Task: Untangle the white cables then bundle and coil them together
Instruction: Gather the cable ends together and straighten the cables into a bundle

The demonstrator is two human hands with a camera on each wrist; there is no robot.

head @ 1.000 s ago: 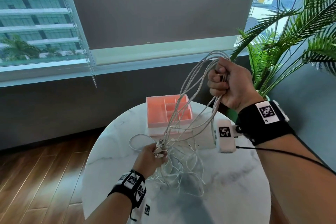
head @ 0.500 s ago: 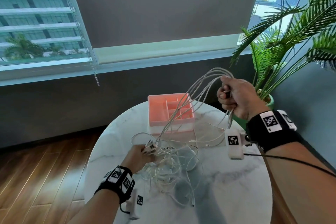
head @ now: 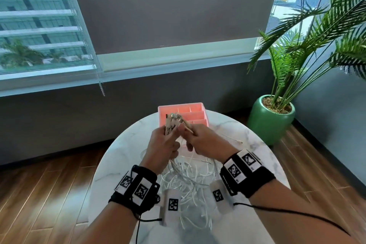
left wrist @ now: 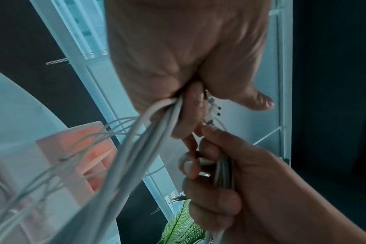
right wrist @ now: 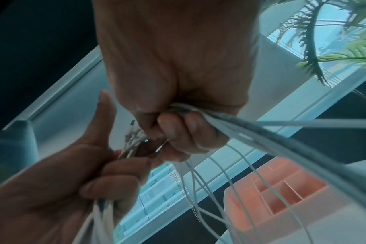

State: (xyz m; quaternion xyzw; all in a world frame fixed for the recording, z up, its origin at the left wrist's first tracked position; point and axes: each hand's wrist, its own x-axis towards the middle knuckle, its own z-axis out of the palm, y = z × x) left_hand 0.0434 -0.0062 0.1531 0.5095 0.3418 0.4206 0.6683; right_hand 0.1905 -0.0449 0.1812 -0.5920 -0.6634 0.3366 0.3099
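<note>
Gripping white cables mid-frame, left hand and right hand touch; plug ends point up-frame, slack trailing below.

Both hands meet above the round marble table. The left hand grips the white cables with connector ends upward; the right hand pinches one beside the pink tray.

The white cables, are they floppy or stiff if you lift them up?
Probably floppy: the white cables sag from both hands into loose loops on the table. Likely light, since thin strands hang freely. They may snag, because the loops cross each other.
</note>
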